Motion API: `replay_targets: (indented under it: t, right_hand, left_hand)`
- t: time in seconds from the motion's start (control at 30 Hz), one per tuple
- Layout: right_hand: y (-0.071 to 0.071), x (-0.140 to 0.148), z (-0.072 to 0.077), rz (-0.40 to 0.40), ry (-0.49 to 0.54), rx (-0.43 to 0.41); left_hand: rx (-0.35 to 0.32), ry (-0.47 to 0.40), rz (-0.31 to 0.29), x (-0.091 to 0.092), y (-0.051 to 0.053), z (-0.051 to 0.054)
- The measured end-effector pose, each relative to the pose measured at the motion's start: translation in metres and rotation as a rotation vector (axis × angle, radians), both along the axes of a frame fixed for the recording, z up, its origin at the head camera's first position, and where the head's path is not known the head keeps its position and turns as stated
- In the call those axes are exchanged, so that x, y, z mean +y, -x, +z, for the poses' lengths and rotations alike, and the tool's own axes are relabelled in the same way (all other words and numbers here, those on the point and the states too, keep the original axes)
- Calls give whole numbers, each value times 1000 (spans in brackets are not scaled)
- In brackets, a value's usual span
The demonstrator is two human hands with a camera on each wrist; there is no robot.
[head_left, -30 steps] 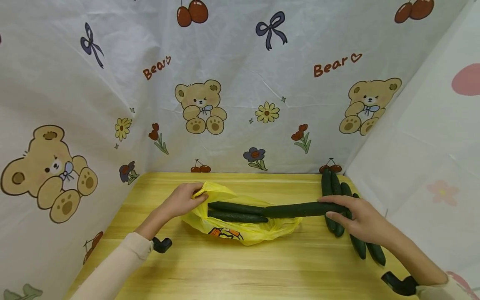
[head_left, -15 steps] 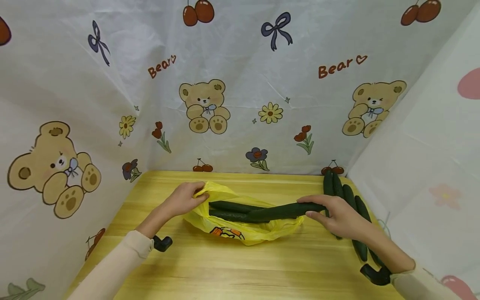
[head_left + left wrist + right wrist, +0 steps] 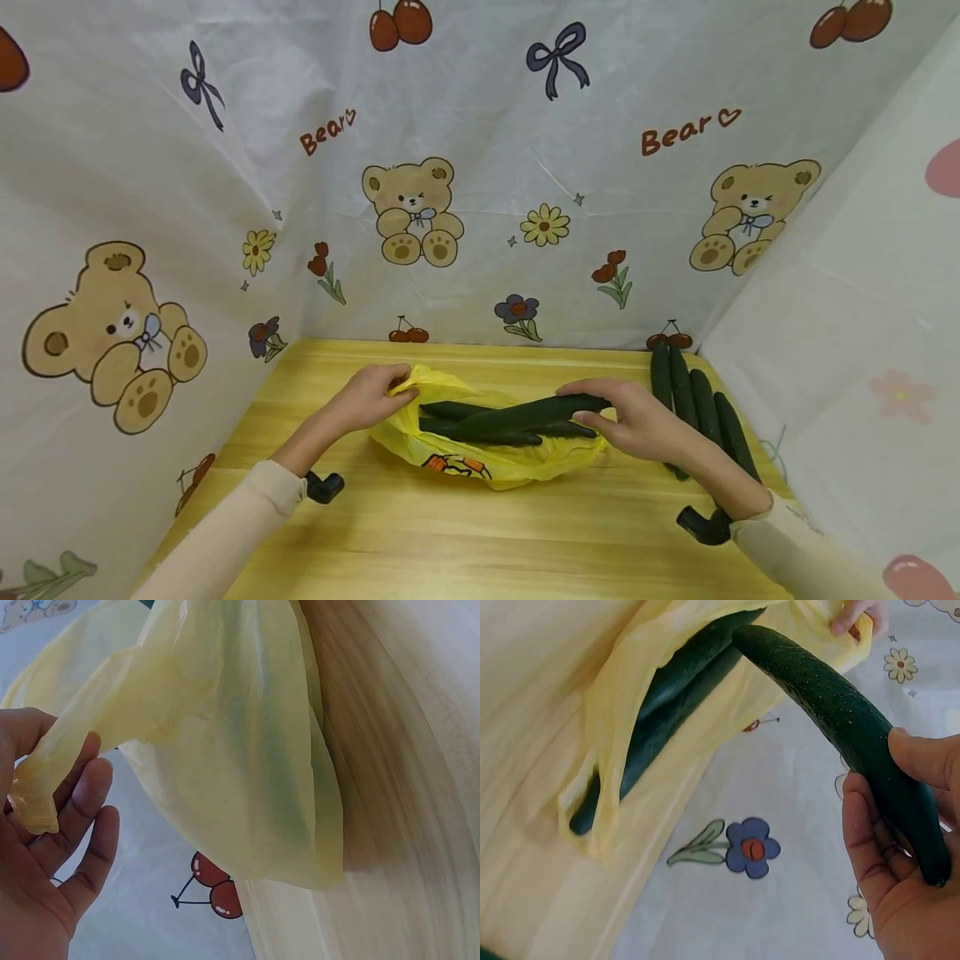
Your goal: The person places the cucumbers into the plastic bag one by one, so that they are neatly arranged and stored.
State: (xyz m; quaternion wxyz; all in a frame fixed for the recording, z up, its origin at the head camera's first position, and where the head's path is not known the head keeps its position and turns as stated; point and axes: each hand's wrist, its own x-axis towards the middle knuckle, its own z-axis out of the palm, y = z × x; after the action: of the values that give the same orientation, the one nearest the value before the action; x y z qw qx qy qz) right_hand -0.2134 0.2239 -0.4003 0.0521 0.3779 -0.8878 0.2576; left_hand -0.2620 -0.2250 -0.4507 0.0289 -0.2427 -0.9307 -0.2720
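My left hand [image 3: 369,402] pinches the upper left edge of a yellow plastic bag [image 3: 495,475], which lies on its side with its mouth spread. In the left wrist view the thumb and fingers of this hand [image 3: 56,825] grip gathered plastic [image 3: 112,690]. My right hand [image 3: 645,421] holds a dark green cucumber [image 3: 525,415] by its right end; its other end reaches over cucumbers [image 3: 480,433] lying in the bag. The right wrist view shows that cucumber [image 3: 832,697] between thumb and fingers, with cucumbers [image 3: 660,727] in the bag behind it.
Several more cucumbers [image 3: 705,404] lie side by side at the right edge of the wooden table [image 3: 450,550], partly behind my right forearm. Patterned cloth [image 3: 480,167] hangs at the back and both sides. Each wrist carries a black device [image 3: 324,487].
My right hand has moved left with the cucumber, whose far end has gone further left over those in the bag. My left hand keeps its grip at nearly the same place.
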Motion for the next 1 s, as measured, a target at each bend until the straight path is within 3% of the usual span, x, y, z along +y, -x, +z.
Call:
replay_targets:
  t: [0.3,0.57,1.0]
  right_hand:
    - [8,-40,-10,51,22,-39]
    - [18,-81,-11,71,24,-102]
    - [29,-131,-23,135,25,-105]
  left_hand:
    - [13,-50,-14,-1,-3,-1]
    - [-18,-124,-10,1,-4,1]
    - [-23,-147,-2,3,-2,7]
